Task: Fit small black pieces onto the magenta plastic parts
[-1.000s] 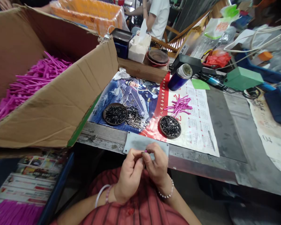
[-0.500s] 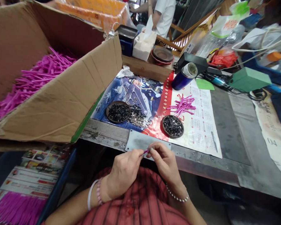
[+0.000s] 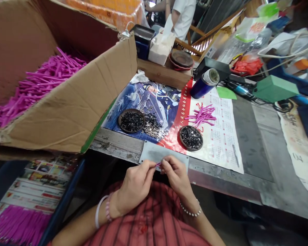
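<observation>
A thin purple plastic stick (image 3: 158,164) is pinched between my two hands near the table's front edge; most of it is hidden by fingers. My left hand (image 3: 137,181) closes on one end. At the other end are the thumb and fingertips of my right hand (image 3: 175,172); whether they also hold a small part I cannot make out. Just beyond lies a grey metal plate (image 3: 154,152). Past it stand a round dish of small dark metal pins (image 3: 191,138) and a similar dish (image 3: 131,121), with small shiny metal rings (image 3: 153,130) heaped beside it.
A cardboard box (image 3: 110,78) of purple sticks (image 3: 46,78) stands at left. More sticks (image 3: 202,115) lie on the calendar sheet (image 3: 223,143); finished-looking rows (image 3: 20,223) rest lower left. Behind are a blue cup (image 3: 201,88), a tissue pack (image 3: 160,49) and a co-worker's white sleeve (image 3: 183,15).
Both hands stay together at the purple stick, with slight shifts of the fingers. The whole view has moved a little; the things on the table stay in place.
</observation>
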{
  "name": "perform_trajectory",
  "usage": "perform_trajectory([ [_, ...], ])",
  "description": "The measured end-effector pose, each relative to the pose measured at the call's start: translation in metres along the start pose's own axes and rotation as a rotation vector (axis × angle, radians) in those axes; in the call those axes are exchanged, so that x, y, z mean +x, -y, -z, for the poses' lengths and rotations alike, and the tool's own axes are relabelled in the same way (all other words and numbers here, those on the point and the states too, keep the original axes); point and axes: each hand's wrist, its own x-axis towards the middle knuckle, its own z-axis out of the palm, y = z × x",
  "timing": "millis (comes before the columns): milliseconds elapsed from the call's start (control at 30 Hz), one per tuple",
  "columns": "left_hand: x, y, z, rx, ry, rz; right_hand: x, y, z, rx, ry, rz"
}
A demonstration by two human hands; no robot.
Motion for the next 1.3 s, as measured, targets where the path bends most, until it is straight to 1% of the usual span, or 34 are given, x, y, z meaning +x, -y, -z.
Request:
perform_trajectory([
  [67,0.001,0.0,0.002,-0.194,0.03,0.116,0.0,-0.002,-0.009,0.039,-0.013,-0.007],
  [133,0.0,-0.001,0.003,-0.348,0.024,0.204,0.0,-0.001,-0.018,-0.008,-0.049,0.047],
  [200,-0.003,-0.003,0.003,-0.438,-0.01,0.263,-0.001,0.001,-0.025,-0.075,-0.084,0.081],
  [267,-0.008,-0.005,0.002,-0.495,-0.027,0.293,-0.004,0.005,-0.028,-0.088,-0.062,0.034],
  [300,-0.011,-0.006,0.002,-0.524,-0.024,0.298,-0.006,0.007,-0.028,-0.063,-0.009,-0.029],
  [367,-0.018,-0.003,0.005,-0.558,-0.041,0.306,-0.007,0.009,-0.027,-0.036,0.092,-0.082],
  [433,-0.024,0.005,0.01,-0.576,-0.061,0.345,-0.004,0.009,-0.028,-0.039,0.116,-0.12],
  [500,-0.033,0.014,0.021,-0.716,-0.065,0.429,0.001,0.008,-0.034,-0.038,0.181,-0.16],
  [567,-0.046,0.023,0.037,-0.945,-0.062,0.532,0.007,0.009,-0.047,-0.042,0.265,-0.171],
  [600,-0.055,0.027,0.048,-1.039,-0.078,0.578,0.009,0.009,-0.057,-0.047,0.322,-0.153],
  [633,-0.065,0.032,0.06,-1.091,-0.111,0.61,0.011,0.01,-0.068,-0.051,0.394,-0.122],
  [667,-0.077,0.037,0.074,-1.085,-0.169,0.63,0.013,0.011,-0.079,-0.054,0.481,-0.086],
  [700,-0.092,0.043,0.091,-1.032,-0.237,0.63,0.014,0.011,-0.091,-0.061,0.581,-0.055],
  [733,-0.109,0.05,0.109,-0.918,-0.315,0.62,0.015,0.011,-0.103,-0.072,0.675,-0.034],
  [767,-0.128,0.058,0.128,-0.734,-0.387,0.611,0.016,0.012,-0.113,-0.088,0.755,-0.024],
  [800,-0.148,0.067,0.148,-0.504,-0.429,0.588,0.017,0.011,-0.121,-0.111,0.813,-0.025],
  [833,-0.17,0.076,0.167,-0.245,-0.429,0.589,0.017,0.011,-0.126,-0.138,0.852,-0.03],
  [867,-0.192,0.086,0.185,0.027,-0.394,0.658,0.018,0.01,-0.13,-0.164,0.873,-0.033],
  [900,-0.214,0.096,0.2,0.284,-0.321,0.773,0.019,0.009,-0.132,-0.183,0.881,-0.03],
  [967,-0.254,0.115,0.219,0.418,-0.28,0.916,0.02,0.007,-0.131,-0.207,0.885,-0.018],
  [1033,-0.284,0.131,0.224,0.503,-0.221,1.048,0.02,0.005,-0.128,-0.231,0.895,-0.006],
  [1133,-0.312,0.148,0.216,0.578,-0.106,1.214,0.018,0.005,-0.123,-0.275,0.95,0.034],
  [1200,-0.318,0.151,0.211,0.605,-0.037,1.285,0.016,0.007,-0.119,-0.304,0.987,0.058],
  [1233,-0.317,0.149,0.209,0.614,-0.009,1.305,0.015,0.009,-0.115,-0.321,0.996,0.063],
  [1300,-0.303,0.141,0.208,0.62,0.039,1.308,0.014,0.016,-0.104,-0.364,0.986,0.065],
])
